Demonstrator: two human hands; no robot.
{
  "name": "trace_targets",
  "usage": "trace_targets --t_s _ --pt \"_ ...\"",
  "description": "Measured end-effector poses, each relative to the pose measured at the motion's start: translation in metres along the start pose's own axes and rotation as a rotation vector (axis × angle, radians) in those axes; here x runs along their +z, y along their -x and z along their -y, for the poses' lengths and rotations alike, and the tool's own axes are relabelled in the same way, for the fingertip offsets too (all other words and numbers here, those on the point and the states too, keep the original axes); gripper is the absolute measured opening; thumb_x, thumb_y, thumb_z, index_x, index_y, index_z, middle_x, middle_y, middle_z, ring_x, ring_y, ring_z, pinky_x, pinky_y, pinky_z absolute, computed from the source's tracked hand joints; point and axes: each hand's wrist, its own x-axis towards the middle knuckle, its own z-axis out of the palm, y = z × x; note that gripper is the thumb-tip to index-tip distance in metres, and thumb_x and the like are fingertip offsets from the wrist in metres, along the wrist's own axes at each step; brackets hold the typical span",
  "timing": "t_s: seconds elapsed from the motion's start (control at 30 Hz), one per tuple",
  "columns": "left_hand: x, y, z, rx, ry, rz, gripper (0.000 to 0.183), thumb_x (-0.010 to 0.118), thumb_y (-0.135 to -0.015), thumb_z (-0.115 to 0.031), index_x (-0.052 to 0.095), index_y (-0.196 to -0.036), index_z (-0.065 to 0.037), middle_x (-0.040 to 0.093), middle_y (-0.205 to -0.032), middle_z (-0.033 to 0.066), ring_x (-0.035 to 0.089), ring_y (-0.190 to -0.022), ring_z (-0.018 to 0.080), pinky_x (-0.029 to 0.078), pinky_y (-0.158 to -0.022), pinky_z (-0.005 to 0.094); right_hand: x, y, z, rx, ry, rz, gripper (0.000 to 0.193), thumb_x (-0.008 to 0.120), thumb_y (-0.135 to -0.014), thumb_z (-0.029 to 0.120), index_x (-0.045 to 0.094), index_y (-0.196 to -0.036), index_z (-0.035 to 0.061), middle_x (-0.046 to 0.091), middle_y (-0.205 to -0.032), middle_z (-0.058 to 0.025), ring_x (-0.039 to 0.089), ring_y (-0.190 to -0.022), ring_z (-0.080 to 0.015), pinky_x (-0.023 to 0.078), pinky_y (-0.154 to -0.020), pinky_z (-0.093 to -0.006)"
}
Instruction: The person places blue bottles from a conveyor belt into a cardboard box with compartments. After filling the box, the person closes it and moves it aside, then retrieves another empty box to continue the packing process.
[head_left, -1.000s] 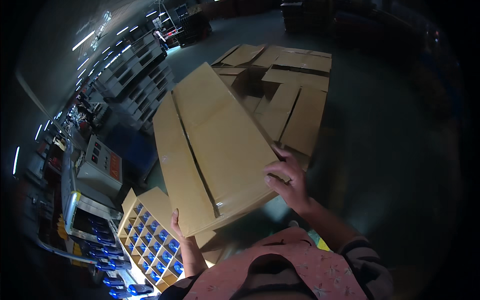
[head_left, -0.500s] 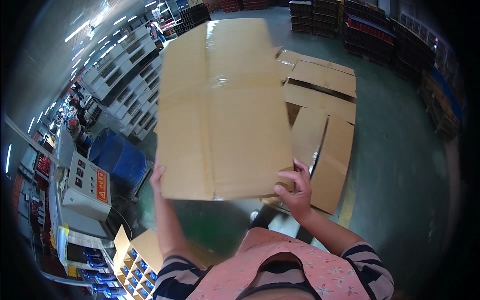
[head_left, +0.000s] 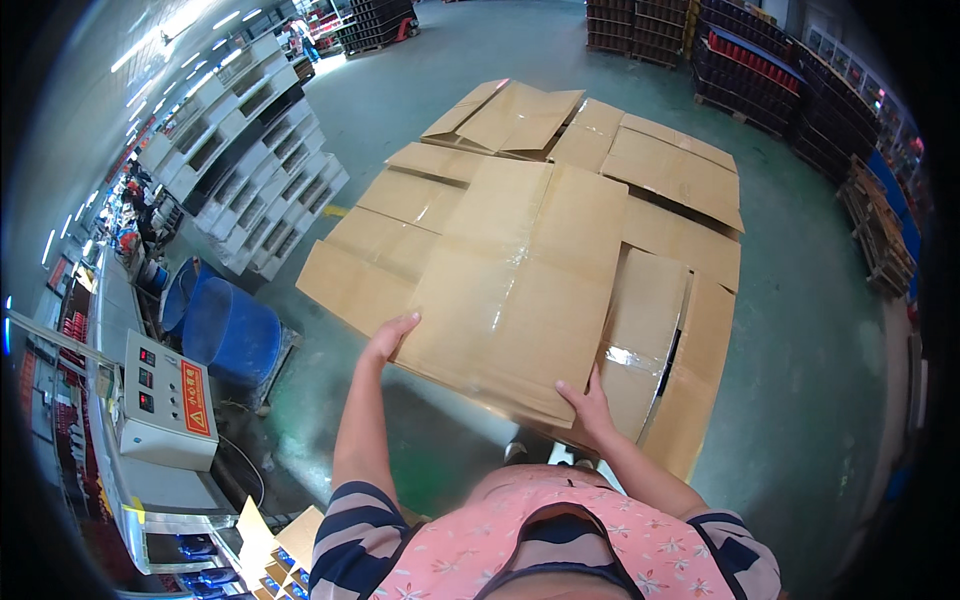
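Observation:
A large brown cardboard box [head_left: 510, 290], closed with clear tape, lies in front of me, low over other boxes. My left hand [head_left: 392, 335] grips its near left corner, fingers mostly hidden under the edge. At the near right corner, my right hand [head_left: 588, 400] holds the box, thumb on top and fingers along the side. Around and beneath it spread several more brown cardboard boxes [head_left: 690, 165], some with flaps partly raised. How far the held box rests on them, I cannot tell.
To my left stand a grey control box [head_left: 165, 400], blue drums [head_left: 235, 325] and a stack of white slatted crates [head_left: 255, 170]. An open carton with dividers and blue bottles [head_left: 285, 565] sits at lower left. Dark stacked crates [head_left: 745, 75] and wooden pallets [head_left: 875, 225] line the far right.
Both hands have lowered the box and tilted it away, so it now lies nearly flat over the boxes ahead. More of the boxes around it have come into sight.

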Motion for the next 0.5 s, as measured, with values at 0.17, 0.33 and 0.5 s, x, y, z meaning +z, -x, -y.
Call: trace_targets --t_s 0.17,0.33,0.5 --pt "-0.011 -0.004 -0.008 0.013 -0.24 -0.123 0.053 0.06 -0.093 -0.044 0.062 -0.119 0.003 0.067 -0.107 0.0095 0.062 -0.095 0.016 0.048 -0.085 0.03 0.012 0.011 0.006 0.049 0.059 0.029 0.084 0.071 -0.081 0.01 0.02 -0.147 0.0028 0.047 -0.132 -0.0177 0.049 -0.122 -0.026 0.042 -0.102 -0.037" --pt "-0.029 -0.059 0.011 -0.011 -0.35 -0.128 0.049 0.059 -0.094 -0.041 0.064 -0.114 0.004 0.068 -0.104 0.0087 0.061 -0.093 0.0153 0.048 -0.084 0.0303 0.019 -0.011 -0.018 0.031 0.296 -0.013 0.092 0.069 -0.085 0.012 0.007 -0.152 0.0014 0.027 -0.15 -0.0187 0.032 -0.137 -0.0256 0.028 -0.112 -0.0343" --pt "-0.044 -0.101 0.038 -0.084 -0.359 -0.345 0.044 0.059 -0.094 -0.036 0.066 -0.107 0.006 0.069 -0.097 0.0077 0.061 -0.09 0.0147 0.048 -0.082 0.0294 0.039 -0.052 -0.004 0.167 0.501 0.114 0.102 0.07 -0.083 0.035 0.003 -0.151 -0.0022 0.014 -0.154 -0.03 0.019 -0.144 -0.0367 0.022 -0.116 -0.0374"
